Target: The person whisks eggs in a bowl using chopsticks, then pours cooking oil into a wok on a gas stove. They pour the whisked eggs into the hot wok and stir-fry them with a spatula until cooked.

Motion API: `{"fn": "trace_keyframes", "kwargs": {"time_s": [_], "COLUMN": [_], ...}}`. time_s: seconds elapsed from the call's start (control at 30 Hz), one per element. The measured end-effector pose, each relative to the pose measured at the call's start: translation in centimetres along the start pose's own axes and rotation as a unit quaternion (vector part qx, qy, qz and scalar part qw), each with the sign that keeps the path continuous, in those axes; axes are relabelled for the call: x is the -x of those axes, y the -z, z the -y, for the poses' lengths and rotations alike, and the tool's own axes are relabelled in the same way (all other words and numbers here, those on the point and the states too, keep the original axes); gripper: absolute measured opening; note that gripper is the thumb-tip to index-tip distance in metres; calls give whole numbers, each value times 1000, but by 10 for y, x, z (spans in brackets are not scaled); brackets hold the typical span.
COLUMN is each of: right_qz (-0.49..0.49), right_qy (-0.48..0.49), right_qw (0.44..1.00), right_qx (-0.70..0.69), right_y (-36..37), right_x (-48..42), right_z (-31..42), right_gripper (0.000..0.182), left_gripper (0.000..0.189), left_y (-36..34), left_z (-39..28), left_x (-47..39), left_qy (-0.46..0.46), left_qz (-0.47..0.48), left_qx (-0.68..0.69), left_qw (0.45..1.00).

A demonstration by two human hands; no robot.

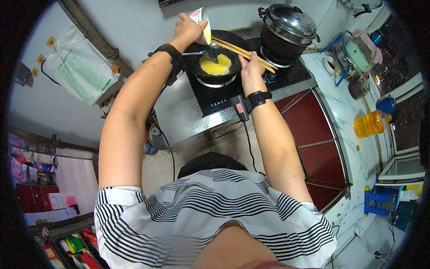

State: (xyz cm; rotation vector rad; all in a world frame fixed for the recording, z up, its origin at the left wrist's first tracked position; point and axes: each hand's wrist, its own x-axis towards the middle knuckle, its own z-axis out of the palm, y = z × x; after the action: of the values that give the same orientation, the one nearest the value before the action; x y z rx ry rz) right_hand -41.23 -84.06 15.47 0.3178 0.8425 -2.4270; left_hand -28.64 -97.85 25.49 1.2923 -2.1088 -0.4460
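Observation:
My left hand [190,29] grips a white bowl [205,25] with a coloured print, tilted over a dark wok [193,69] on the hob. Yellow beaten egg coats the bowl's lower rim. In my right hand [252,67] is a pair of wooden chopsticks [231,48], their tips at the bowl's edge. Egg [215,65] lies in the wok as a yellow, uneven round with paler edges. A metal utensil [196,53] rests in the wok, its far end partly hidden by my left wrist.
Right of the wok, a lidded metal steamer pot [289,30] stands on the other burner. The marble-patterned counter [339,111] holds a bottle of yellow oil [368,124] and a green container [357,55]. Cables hang from both wrist devices. A plastic bag [82,67] hangs on the left wall.

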Motion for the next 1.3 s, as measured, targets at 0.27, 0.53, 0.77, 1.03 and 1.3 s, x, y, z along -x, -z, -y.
{"fn": "trace_keyframes", "kwargs": {"time_s": [0.27,0.53,0.77,1.03,1.3], "right_qz": [39,115,122,190,241], "right_qy": [-64,59,111,170,174], "right_qw": [997,985,972,897,834], "right_qx": [-16,118,166,361,465], "right_y": [1,-19,-20,-15,-21], "right_x": [1,10,13,-6,-8], "right_z": [-9,16,11,53,73], "right_gripper": [18,18,19,14,13], "left_gripper": [87,81,67,45,46], "left_y": [1,3,6,-2,9], "left_z": [16,29,24,60,163], "left_x": [-11,11,30,40,129], "left_qy": [23,-68,-103,175,190], "left_qz": [41,51,-8,46,171], "left_qx": [50,3,-4,467,603], "left_qw": [998,996,995,865,756]}}
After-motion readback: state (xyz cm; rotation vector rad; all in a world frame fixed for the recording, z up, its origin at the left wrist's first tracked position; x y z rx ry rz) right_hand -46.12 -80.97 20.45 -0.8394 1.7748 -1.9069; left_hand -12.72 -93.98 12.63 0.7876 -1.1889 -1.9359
